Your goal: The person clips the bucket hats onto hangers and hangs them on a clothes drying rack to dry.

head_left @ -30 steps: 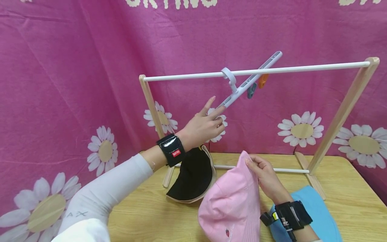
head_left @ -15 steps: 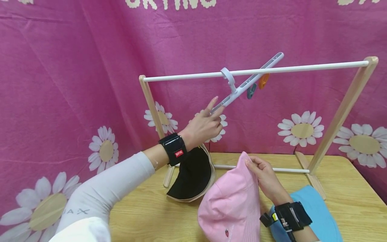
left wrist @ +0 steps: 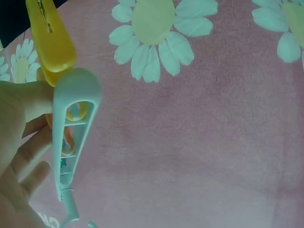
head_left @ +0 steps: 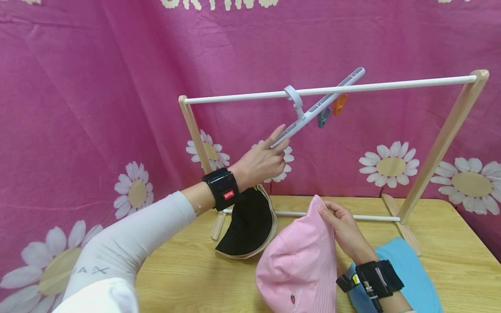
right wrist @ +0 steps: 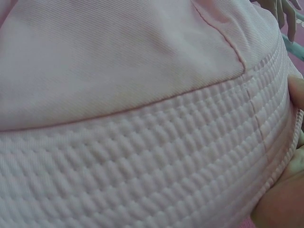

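Hands well apart, the person pinched the pink hat [head_left: 299,265] by its brim with the right hand [head_left: 346,226], over the table [head_left: 188,278] beside the blue hat [head_left: 409,278]. Little had changed in that last second: slightly more of the hanger [head_left: 313,114] showed between the left hand [head_left: 260,167]'s finger and thumb, so the pink hat seemed no nearer to it. Whether the yellow clip [left wrist: 52,38] there gripped the black hat [head_left: 250,226], I couldn't tell. Grey [head_left: 323,117] and orange clips [head_left: 339,104] dangled farther along.
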Motion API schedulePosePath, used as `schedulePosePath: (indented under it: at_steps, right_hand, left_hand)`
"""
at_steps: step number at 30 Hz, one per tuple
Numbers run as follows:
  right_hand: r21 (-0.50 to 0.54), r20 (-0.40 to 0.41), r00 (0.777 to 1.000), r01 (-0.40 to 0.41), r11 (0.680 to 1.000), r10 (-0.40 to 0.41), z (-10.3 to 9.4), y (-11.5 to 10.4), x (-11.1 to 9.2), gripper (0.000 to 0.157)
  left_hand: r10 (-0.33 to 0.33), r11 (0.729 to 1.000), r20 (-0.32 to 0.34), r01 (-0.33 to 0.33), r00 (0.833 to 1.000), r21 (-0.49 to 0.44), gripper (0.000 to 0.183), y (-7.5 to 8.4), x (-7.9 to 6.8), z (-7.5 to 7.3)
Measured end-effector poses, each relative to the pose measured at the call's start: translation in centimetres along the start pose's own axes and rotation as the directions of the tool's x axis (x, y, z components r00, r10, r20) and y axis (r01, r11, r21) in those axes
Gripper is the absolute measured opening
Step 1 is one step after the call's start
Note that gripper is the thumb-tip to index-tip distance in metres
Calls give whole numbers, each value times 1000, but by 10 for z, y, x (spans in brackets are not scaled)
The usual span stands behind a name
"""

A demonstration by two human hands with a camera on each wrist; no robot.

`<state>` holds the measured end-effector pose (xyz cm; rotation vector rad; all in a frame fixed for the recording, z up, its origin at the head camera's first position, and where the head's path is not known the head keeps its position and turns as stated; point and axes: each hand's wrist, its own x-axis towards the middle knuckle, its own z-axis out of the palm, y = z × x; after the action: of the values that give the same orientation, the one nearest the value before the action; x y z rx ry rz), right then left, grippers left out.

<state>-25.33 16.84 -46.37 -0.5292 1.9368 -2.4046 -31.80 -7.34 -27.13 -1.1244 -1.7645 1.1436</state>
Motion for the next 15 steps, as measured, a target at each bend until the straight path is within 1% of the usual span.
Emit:
schedulePosePath:
  at_steps: [6,9,15]
  right_hand:
    - [6,-2,1000,5,1000,-5,1,0,1,17]
    - [7,-5,1000,2,1000,-2,1,0,1,18]
    - [13,-12,1000,1,1000,-1,3,-1,4,18]
  left_hand:
    - [5,996,-55,-10,999,-83,29,-3,-5,2]
    - [12,995,-68,-18,998,-98,28,-5,-8,2]
    - [8,994,-28,-11,1000,-110,23,-7,-11,0]
